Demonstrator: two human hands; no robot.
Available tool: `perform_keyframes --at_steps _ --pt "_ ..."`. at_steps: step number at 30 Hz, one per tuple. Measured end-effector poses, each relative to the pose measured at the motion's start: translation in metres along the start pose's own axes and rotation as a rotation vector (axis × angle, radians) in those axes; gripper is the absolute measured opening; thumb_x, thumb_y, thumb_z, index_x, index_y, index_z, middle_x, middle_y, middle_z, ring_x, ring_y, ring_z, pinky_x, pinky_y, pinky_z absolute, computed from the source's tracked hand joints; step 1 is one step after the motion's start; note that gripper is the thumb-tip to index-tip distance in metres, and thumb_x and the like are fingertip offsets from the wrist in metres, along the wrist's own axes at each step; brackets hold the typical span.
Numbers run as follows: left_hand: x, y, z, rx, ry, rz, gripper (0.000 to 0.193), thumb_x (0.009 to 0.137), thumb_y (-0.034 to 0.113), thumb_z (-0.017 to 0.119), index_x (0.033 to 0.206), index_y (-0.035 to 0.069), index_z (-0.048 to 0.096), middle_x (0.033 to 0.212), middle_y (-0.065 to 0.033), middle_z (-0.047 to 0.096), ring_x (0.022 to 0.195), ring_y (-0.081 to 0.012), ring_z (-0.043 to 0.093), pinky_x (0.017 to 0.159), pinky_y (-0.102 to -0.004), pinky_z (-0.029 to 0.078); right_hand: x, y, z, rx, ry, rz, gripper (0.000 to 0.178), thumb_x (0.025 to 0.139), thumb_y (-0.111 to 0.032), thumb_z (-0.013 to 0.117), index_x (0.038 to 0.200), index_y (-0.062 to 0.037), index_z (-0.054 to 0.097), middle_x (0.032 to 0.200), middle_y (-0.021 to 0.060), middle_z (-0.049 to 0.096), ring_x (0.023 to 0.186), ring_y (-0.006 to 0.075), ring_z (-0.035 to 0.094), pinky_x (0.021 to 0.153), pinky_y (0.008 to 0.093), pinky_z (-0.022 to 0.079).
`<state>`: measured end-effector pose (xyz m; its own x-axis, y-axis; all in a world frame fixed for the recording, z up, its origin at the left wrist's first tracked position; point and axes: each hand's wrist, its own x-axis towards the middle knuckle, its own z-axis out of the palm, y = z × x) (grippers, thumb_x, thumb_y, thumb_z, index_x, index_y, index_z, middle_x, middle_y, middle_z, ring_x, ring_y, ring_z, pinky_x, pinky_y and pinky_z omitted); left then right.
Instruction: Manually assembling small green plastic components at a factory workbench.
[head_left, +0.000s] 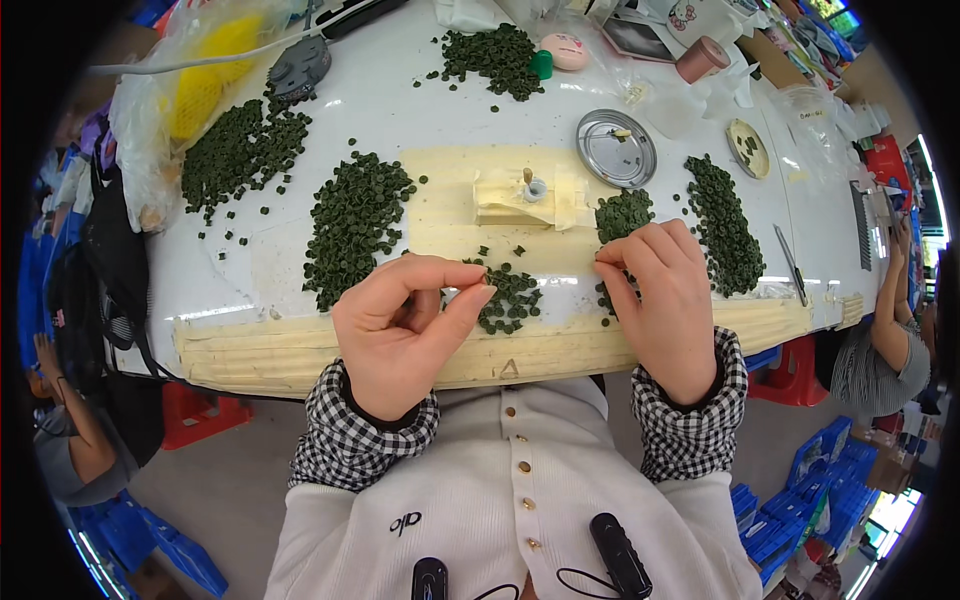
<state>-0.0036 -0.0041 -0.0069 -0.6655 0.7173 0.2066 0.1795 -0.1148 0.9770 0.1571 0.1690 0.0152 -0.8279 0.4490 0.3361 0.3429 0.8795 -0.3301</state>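
Note:
My left hand (400, 325) is closed in a pinch, thumb tip and forefinger tip together at the left side of a small pile of dark green pieces (510, 305). What it holds is too small to make out. My right hand (668, 300) also pinches, its fingertips beside another pile of small green pieces (622, 215); anything between them is hidden. Beyond and between the hands stands a block wrapped in yellowish tape (515, 200), with a small metal peg and a pale round part on top. A few loose green pieces lie between the block and the near pile.
Larger heaps of green pieces lie at left (355, 225), far left (235, 150), back (490, 60) and right (722, 225). A round metal tin (616, 148), a small yellowish dish (747, 148) and a pen-like knife (790, 265) are on the right. Yellow tape covers the table's front edge (480, 362).

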Motion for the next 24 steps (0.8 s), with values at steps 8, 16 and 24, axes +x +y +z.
perform_keyframes --at_steps 8,16,24 --pt "0.001 0.001 0.001 0.041 -0.025 0.073 0.019 0.074 -0.005 0.077 0.092 0.000 0.071 0.067 0.0028 0.056 0.051 -0.0005 0.033 0.047 -0.0186 0.025 0.002 -0.028 -0.003 0.715 -0.009 0.112 0.015 0.080 0.005 0.067 0.094 0.0003 0.065 0.084 0.0090 0.063 0.078 0.0180 0.061 0.065 0.0282 0.048" --pt "0.002 0.002 -0.003 0.009 -0.105 0.172 0.020 0.075 -0.006 0.075 0.093 0.001 0.071 0.079 -0.0021 0.067 0.050 -0.0004 0.036 0.046 -0.0183 0.027 0.008 -0.034 0.013 1.607 -0.256 0.339 0.017 0.091 -0.001 0.063 0.108 0.0050 0.064 0.096 0.0077 0.068 0.085 0.0118 0.064 0.079 0.0252 0.052" --pt "0.002 0.004 -0.003 0.021 -0.112 0.205 0.021 0.075 -0.006 0.075 0.094 0.003 0.072 0.084 -0.0047 0.070 0.049 0.0000 0.038 0.044 -0.0177 0.028 0.008 -0.032 0.018 1.781 -0.335 0.460 0.019 0.090 0.000 0.064 0.109 0.0043 0.062 0.096 0.0105 0.070 0.088 0.0141 0.067 0.080 0.0266 0.055"
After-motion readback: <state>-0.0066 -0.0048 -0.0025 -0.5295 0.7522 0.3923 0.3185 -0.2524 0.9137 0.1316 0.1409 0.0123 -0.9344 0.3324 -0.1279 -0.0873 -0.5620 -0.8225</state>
